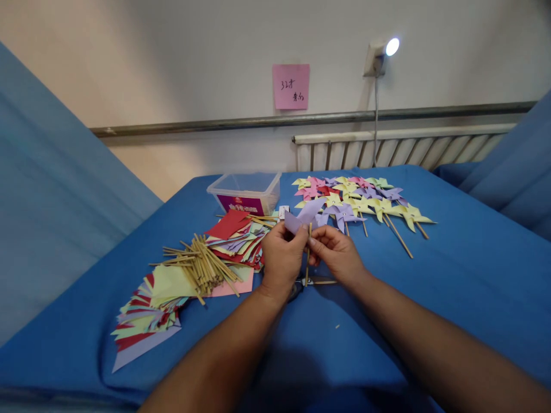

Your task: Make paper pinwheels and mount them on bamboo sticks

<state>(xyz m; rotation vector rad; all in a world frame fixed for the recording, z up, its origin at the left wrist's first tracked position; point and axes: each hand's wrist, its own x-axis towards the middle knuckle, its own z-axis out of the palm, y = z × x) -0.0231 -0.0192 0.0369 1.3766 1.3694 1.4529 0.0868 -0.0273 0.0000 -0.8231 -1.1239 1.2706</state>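
A purple paper pinwheel (310, 211) is held up in front of me, with a thin wooden stick (307, 267) upright just below it. My left hand (280, 261) is closed on the pinwheel, thumb near the top of the stick. From the other side my right hand (338, 250) pinches the stick close to its upper end. The fingers hide the spot where stick and paper meet. Under the hands lies a pair of scissors (318, 281), dark handles to the left, partly covered. A small white box (283, 212) stands just behind my left hand.
Finished pinwheels (381, 207) in several colours lie at the back right of the blue-covered table (430, 298). To the left are a heap of wooden sticks (204, 264), fanned coloured paper (148, 315) and another paper pile (236, 238). Behind stands a clear plastic tub (245, 186).
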